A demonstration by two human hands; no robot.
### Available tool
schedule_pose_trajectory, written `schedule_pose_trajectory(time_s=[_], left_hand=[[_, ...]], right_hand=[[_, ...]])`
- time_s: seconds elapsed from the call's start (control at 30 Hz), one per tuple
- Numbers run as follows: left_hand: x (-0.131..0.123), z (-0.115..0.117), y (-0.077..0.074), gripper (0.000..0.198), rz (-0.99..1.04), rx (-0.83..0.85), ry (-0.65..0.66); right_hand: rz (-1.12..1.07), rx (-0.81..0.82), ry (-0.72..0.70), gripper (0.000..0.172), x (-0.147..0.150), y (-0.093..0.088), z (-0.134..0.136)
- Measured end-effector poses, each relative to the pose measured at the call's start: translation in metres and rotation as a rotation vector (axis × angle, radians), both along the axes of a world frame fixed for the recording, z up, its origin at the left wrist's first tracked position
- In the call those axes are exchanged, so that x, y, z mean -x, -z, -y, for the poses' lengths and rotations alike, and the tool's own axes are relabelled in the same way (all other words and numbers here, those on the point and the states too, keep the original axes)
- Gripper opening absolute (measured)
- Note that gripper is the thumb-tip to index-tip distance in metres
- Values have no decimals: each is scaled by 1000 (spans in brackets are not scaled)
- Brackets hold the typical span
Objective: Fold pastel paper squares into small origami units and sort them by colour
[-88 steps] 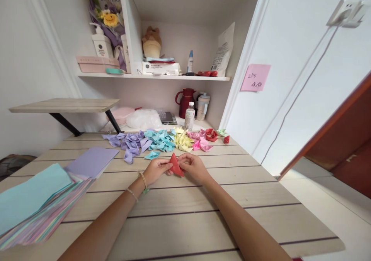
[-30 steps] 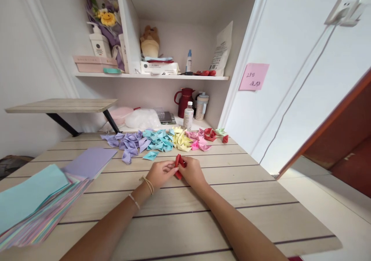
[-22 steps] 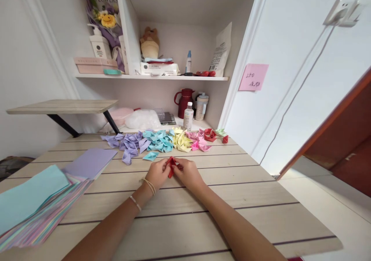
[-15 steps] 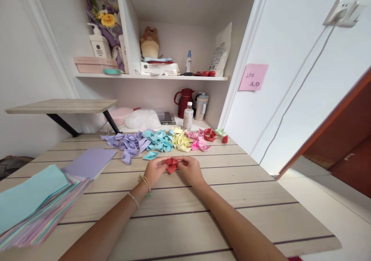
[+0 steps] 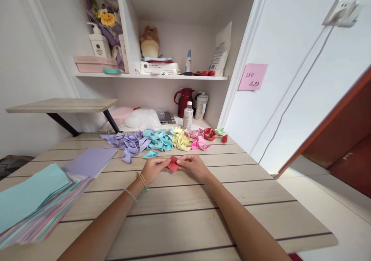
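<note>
A small piece of folded red paper (image 5: 173, 164) is held between my two hands, just above the table (image 5: 179, 222). My left hand (image 5: 155, 169) pinches its left side, and bracelets circle that wrist. Its right side is gripped by the fingers of my right hand (image 5: 193, 166). Beyond my hands lies a row of folded paper boats: purple (image 5: 129, 142), light blue (image 5: 160, 140), yellow (image 5: 181, 139), pink (image 5: 198, 139) and red (image 5: 209, 134). A single light blue boat (image 5: 150, 154) sits close to my left hand.
At the left, a thick stack of coloured paper (image 5: 37, 199) lies fanned out, with a purple sheet (image 5: 91, 161) behind it. A raised wooden stand (image 5: 62, 105) occupies the back left. Behind the boats, a clear bottle (image 5: 188, 116) and a dark red jug (image 5: 184, 102) stand by the shelf.
The red paper now looks flatter, a diamond instead of a shape with raised points. My hands have spread slightly apart, the right one shifting a little to the right.
</note>
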State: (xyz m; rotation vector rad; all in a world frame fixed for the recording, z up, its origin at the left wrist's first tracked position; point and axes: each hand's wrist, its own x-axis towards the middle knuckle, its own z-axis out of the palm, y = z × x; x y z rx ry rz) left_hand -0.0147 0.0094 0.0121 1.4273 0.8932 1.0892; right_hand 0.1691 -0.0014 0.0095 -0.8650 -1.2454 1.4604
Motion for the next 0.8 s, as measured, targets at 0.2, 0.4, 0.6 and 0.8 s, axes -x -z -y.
schedule_pose_trajectory(time_s=[0.2,0.4,0.6,0.8], left_hand=[[-4,3,1,47,46,11,-29],[-5,0,7,37,45,30,-15],[-3,-3,8,32,19,-71,-37],[-5,1,8,40,-167,-214,-9]], right_hand=[[24,-105,138,34,10,5,0],[164,-210,196,31,9,5,1],[213,-202,101,56,11,4,4],[633,-444,247,29,7,-3,9]])
